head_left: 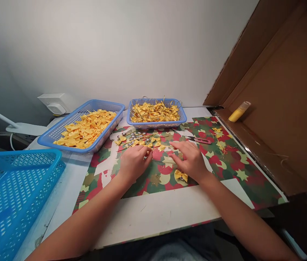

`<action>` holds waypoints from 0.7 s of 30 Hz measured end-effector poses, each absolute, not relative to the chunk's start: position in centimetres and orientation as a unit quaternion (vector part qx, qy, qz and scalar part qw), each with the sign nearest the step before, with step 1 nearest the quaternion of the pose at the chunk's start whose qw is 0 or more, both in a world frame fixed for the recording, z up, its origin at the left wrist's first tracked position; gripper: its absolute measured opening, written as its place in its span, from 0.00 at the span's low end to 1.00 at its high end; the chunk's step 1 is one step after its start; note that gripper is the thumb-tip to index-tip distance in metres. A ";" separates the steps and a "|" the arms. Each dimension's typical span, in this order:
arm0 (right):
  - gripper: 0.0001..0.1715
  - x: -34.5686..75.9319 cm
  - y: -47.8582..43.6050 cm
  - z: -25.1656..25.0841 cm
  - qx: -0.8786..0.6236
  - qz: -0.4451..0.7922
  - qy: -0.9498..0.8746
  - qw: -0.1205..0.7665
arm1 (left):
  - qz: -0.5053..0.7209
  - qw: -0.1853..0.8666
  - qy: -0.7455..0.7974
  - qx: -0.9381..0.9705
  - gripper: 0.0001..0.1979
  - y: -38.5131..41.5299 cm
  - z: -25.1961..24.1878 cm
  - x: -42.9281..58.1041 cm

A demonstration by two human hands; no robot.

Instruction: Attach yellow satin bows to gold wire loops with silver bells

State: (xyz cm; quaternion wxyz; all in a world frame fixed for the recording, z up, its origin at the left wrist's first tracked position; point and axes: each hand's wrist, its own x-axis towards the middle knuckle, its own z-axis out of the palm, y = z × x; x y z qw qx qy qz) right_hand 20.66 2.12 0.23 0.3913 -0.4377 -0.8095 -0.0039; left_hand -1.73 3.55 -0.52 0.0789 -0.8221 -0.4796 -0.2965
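My left hand [135,159] is closed, with thumb and forefinger pinching a thin gold cord [155,148]. Just beyond those fingertips lies a small yellow ribbon bow [161,147], in line with the cord. My right hand [188,157] is across from it, thumb and forefinger apart, the forefinger close to the cord's right end. Below the right palm, another yellow bow [181,175] with a silver bell rests on the patterned sheet. Behind my left hand is a loose pile of silver bells [133,136], bows and cords.
A blue basket [99,148] of yellow bows stands left; another blue basket [156,125] holds bows with gold cords. Pink-handled snips [202,140] and cord scraps [222,145] lie right. A turquoise basket [20,203] sits near left; a cardboard wall [278,108] bounds the right, with a yellow tube [239,111].
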 end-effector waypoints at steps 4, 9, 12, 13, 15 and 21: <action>0.14 20.9 2.4 -0.3 -0.440 -0.007 -0.810 0.388 | -0.298 0.063 -0.485 -0.820 0.10 3.5 -0.3 -1.6; 0.11 20.9 2.7 -0.9 -0.494 0.054 -0.784 0.373 | -0.357 -0.119 -0.494 -0.784 0.08 2.8 0.1 -0.9; 0.12 20.5 2.5 -1.0 -0.507 0.079 -0.770 0.380 | -0.390 -0.291 -0.504 -0.714 0.08 2.2 -0.1 -0.1; 0.12 20.3 2.4 -0.9 -0.507 0.080 -0.768 0.383 | -0.401 -0.339 -0.507 -0.684 0.07 2.0 -0.1 0.2; 0.11 20.0 2.2 -0.7 -0.512 0.090 -0.757 0.395 | -0.423 -0.419 -0.511 -0.620 0.07 1.8 -0.2 0.8; 0.06 18.8 1.2 -0.1 -0.533 0.266 -0.668 0.447 | -0.475 -0.529 -0.512 -0.482 0.13 1.5 0.0 1.6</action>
